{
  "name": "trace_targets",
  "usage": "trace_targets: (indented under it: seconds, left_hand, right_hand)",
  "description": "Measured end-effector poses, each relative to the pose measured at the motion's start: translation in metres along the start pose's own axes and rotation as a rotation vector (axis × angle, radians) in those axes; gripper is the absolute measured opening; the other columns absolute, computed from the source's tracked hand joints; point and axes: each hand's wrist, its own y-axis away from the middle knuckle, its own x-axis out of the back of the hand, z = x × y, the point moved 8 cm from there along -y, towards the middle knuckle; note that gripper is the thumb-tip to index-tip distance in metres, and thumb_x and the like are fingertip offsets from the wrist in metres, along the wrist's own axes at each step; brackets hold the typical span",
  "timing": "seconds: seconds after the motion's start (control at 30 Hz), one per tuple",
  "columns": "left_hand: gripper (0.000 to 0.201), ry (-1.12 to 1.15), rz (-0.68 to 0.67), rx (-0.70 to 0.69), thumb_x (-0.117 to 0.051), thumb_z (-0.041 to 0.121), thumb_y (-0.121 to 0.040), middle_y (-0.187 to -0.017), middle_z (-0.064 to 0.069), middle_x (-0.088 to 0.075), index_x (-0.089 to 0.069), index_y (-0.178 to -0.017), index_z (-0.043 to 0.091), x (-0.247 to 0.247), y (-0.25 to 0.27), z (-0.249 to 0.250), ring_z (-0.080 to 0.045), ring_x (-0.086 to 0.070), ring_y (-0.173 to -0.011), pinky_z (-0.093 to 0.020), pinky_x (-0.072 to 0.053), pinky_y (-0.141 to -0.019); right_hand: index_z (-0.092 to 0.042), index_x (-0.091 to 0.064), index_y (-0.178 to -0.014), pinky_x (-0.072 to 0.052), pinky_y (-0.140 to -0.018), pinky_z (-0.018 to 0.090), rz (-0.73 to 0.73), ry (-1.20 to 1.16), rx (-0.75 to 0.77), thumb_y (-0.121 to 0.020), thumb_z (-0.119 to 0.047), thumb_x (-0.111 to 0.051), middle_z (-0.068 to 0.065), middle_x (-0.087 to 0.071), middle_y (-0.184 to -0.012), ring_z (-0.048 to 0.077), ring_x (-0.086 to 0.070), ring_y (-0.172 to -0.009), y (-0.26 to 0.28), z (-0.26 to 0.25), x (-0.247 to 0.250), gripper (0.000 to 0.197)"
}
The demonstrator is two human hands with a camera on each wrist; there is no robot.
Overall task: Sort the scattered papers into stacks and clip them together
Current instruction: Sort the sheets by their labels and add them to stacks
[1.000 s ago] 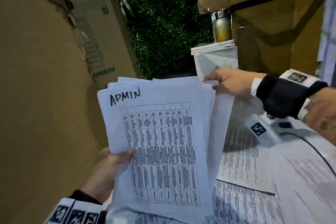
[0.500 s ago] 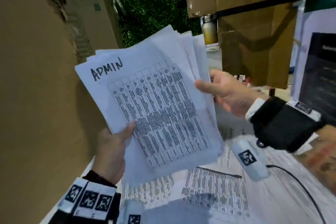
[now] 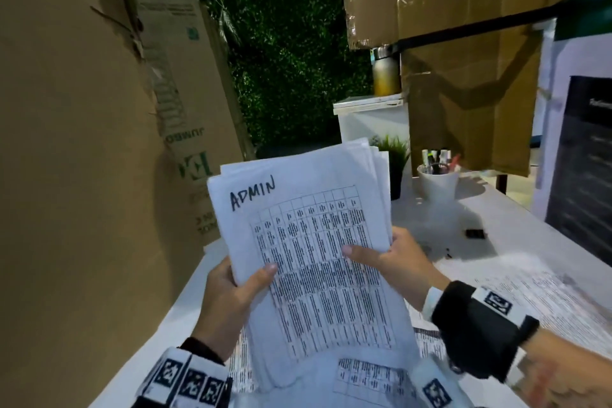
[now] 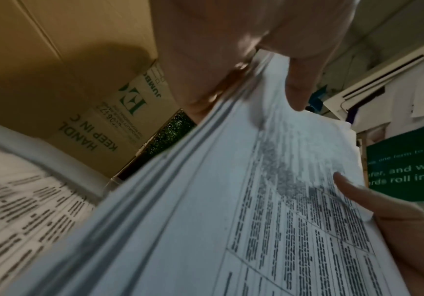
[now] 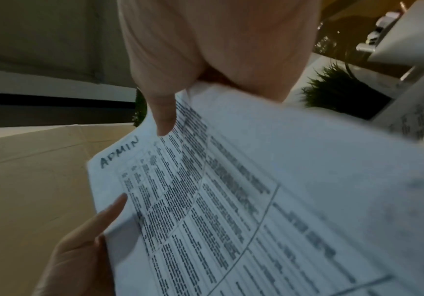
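A thick stack of printed papers [image 3: 308,242], its top sheet marked "ADMIN" by hand, is held up over the white table [image 3: 530,242]. My left hand [image 3: 231,298] grips its left edge, thumb on the top sheet and fingers behind. Gripping the right edge the same way is my right hand [image 3: 387,258]. The left wrist view shows the stack [image 4: 205,200] edge-on under my left thumb. In the right wrist view the stack [image 5: 231,190] lies under my right thumb. More printed sheets [image 3: 546,295] lie loose on the table. A small black binder clip [image 3: 476,233] lies on the table to the right.
A tall cardboard box [image 3: 82,142] stands close on the left. A white cup of pens [image 3: 437,179] and a small potted plant [image 3: 394,159] stand at the table's back. More cardboard [image 3: 463,43] hangs behind them, and a dark sign [image 3: 583,159] stands at the right.
My right hand has come from beside the stack onto its right edge and now grips it. The stack has turned more upright and lower, held between both hands.
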Motion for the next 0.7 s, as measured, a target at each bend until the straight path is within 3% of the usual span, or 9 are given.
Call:
trace_targets:
  seconds: [0.13, 0.2, 0.3, 0.4, 0.5, 0.53, 0.6, 0.63, 0.7]
  left_hand:
    - [0.057, 0.116, -0.013, -0.012, -0.098, 0.052, -0.038, -0.097, 0.004, -0.081, -0.082, -0.091, 0.036, 0.002, 0.003, 0.000, -0.016, -0.078, -0.089, -0.027, -0.062, -0.072]
    - [0.055, 0.103, -0.045, -0.055, -0.097, 0.052, -0.045, -0.100, 0.006, -0.081, -0.081, -0.095, 0.038, 0.000, 0.006, 0.007, -0.014, -0.076, -0.094, -0.024, -0.062, -0.074]
    - [0.032, 0.107, -0.048, -0.097, -0.079, 0.023, -0.072, -0.107, 0.007, -0.080, -0.080, -0.100, 0.039, -0.003, 0.006, 0.018, -0.013, -0.075, -0.100, -0.022, -0.061, -0.077]
    - [0.035, 0.135, -0.038, -0.119, -0.090, 0.035, -0.064, -0.106, 0.003, -0.080, -0.081, -0.097, 0.039, -0.009, 0.003, 0.029, -0.019, -0.076, -0.099, -0.028, -0.062, -0.078]
    - [0.032, 0.166, -0.012, -0.171, -0.084, 0.024, -0.065, -0.097, 0.012, -0.081, -0.081, -0.088, 0.046, -0.012, 0.005, 0.038, -0.007, -0.077, -0.089, -0.020, -0.061, -0.070]
    - [0.035, 0.183, -0.032, -0.170, -0.090, 0.030, -0.059, -0.094, 0.015, -0.081, -0.081, -0.089, 0.044, -0.014, 0.007, 0.039, -0.004, -0.077, -0.087, -0.017, -0.060, -0.068]
    - [0.076, 0.158, -0.083, -0.137, -0.099, 0.051, -0.034, -0.096, 0.019, -0.080, -0.075, -0.105, 0.034, -0.019, 0.012, 0.035, 0.000, -0.075, -0.087, -0.014, -0.058, -0.068]
    - [0.089, 0.138, -0.079, -0.109, -0.098, 0.054, -0.032, -0.096, 0.021, -0.080, -0.069, -0.113, 0.031, -0.015, 0.011, 0.025, 0.002, -0.075, -0.088, -0.013, -0.058, -0.069]
    - [0.078, 0.060, -0.055, -0.042, -0.094, 0.044, -0.048, -0.098, 0.021, -0.079, -0.064, -0.118, 0.027, -0.008, 0.010, 0.005, 0.002, -0.074, -0.090, -0.021, -0.061, -0.078]
  right_hand:
    - [-0.003, -0.070, -0.099, -0.058, -0.083, 0.034, -0.025, -0.035, 0.043, -0.067, -0.043, -0.086, 0.020, -0.072, -0.094, 0.029, -0.069, -0.086, 0.006, -0.011, -0.005, 0.054]
    - [-0.007, -0.070, -0.102, -0.057, -0.087, 0.038, -0.076, -0.011, 0.064, -0.063, -0.048, -0.083, 0.016, -0.073, -0.100, 0.029, -0.071, -0.094, 0.007, -0.023, -0.006, 0.058]
    - [-0.018, -0.070, -0.105, -0.060, -0.084, 0.041, -0.100, -0.101, 0.098, -0.060, -0.041, -0.083, 0.009, -0.075, -0.105, 0.028, -0.072, -0.098, 0.001, -0.047, -0.001, 0.052]
    - [-0.019, -0.069, -0.105, -0.061, -0.079, 0.040, -0.176, -0.173, 0.134, -0.066, -0.028, -0.082, 0.008, -0.075, -0.102, 0.029, -0.072, -0.098, -0.005, -0.071, -0.007, 0.042]
    - [-0.016, -0.068, -0.109, -0.059, -0.086, 0.042, -0.207, -0.175, 0.144, -0.066, -0.023, -0.082, 0.010, -0.073, -0.104, 0.031, -0.070, -0.102, -0.008, -0.079, -0.010, 0.046]
    - [-0.015, -0.068, -0.108, -0.059, -0.086, 0.042, -0.197, -0.168, 0.148, -0.068, -0.020, -0.083, 0.010, -0.073, -0.103, 0.031, -0.070, -0.102, -0.008, -0.079, -0.010, 0.043]
    - [-0.013, -0.066, -0.111, -0.058, -0.086, 0.043, -0.162, -0.144, 0.135, -0.073, -0.015, -0.083, 0.009, -0.074, -0.104, 0.030, -0.071, -0.102, -0.005, -0.073, -0.008, 0.041]
    - [-0.011, -0.065, -0.114, -0.058, -0.087, 0.042, -0.149, -0.123, 0.119, -0.075, -0.016, -0.081, 0.009, -0.075, -0.106, 0.027, -0.071, -0.102, -0.002, -0.069, -0.008, 0.042]
    - [-0.010, -0.065, -0.117, -0.056, -0.093, 0.044, -0.138, -0.065, 0.091, -0.078, -0.024, -0.074, 0.009, -0.075, -0.110, 0.024, -0.071, -0.104, 0.004, -0.063, -0.007, 0.043]
